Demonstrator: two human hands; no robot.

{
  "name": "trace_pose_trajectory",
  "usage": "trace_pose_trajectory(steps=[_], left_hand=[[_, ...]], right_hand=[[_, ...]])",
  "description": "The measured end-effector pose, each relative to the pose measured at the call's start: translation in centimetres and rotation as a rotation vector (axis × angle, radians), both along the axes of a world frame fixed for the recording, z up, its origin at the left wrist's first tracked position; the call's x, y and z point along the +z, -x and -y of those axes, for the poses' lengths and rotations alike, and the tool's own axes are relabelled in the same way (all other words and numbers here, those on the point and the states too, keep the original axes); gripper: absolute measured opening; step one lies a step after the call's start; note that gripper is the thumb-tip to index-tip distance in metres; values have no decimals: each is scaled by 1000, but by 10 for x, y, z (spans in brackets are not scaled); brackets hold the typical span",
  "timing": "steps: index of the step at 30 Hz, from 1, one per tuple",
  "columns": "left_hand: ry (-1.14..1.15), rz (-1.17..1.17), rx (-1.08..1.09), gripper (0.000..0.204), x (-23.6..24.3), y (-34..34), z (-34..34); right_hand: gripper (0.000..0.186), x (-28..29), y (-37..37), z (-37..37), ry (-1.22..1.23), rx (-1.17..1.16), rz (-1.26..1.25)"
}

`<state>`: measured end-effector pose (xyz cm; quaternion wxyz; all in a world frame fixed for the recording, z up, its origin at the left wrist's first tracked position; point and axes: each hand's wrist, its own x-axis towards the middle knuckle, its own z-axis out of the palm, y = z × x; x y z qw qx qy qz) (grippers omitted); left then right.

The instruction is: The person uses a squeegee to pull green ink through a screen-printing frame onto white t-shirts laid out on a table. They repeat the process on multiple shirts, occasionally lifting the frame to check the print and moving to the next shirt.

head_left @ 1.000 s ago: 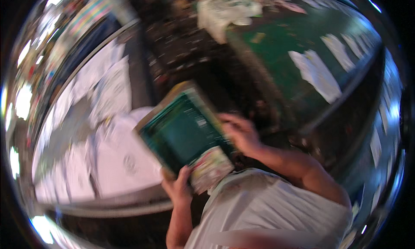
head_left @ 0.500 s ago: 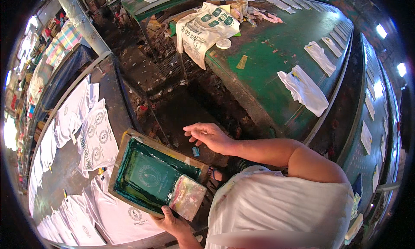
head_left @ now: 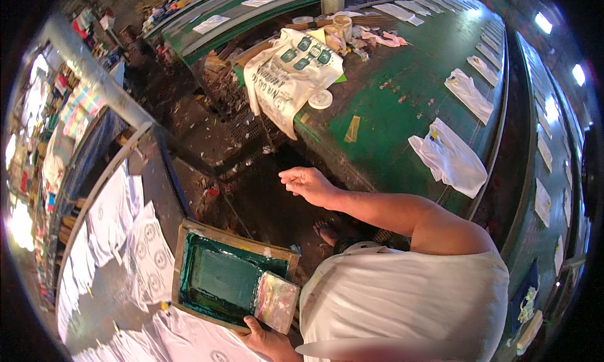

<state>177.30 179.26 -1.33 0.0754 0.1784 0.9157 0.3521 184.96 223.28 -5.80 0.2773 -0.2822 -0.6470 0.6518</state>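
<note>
My left hand [head_left: 265,338] grips the lower edge of a wooden-framed printing screen [head_left: 220,271], its inside coated dark green. A flat, paint-smeared rectangular piece [head_left: 277,302] lies over the frame's lower right corner, just right of my left thumb. The screen is held low beside my body, over pale printed shirts [head_left: 195,342] laid on the left table. My right hand [head_left: 307,184] is raised in the air above and right of the screen, fingers loosely extended and holding nothing.
A long green table [head_left: 371,142] at upper right carries rows of white garments [head_left: 448,157], a printed cloth [head_left: 292,79] and a round white lid [head_left: 320,99]. A grey post [head_left: 94,76] and fabric piles [head_left: 82,110] are at upper left. Debris litters the dark floor [head_left: 189,123] between the tables.
My right hand has let go of the screen and risen away from it. The screen has moved lower and leftward in view, still in my left hand.
</note>
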Motion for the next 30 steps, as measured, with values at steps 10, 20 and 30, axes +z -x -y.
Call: trace_pose_trajectory(steps=[10,20,30], left_hand=[[-75,-28,-149,60,31,49,-164],[-429,536,345,77,50,53,-325],[-285,419,251,62,80,39,-391]], right_hand=[[57,-29,-94,-288,-355,-704,116],[52,-9,-250,-524,-829,-775,1051],[50,-15,-277,-685,-884,-892,1214]])
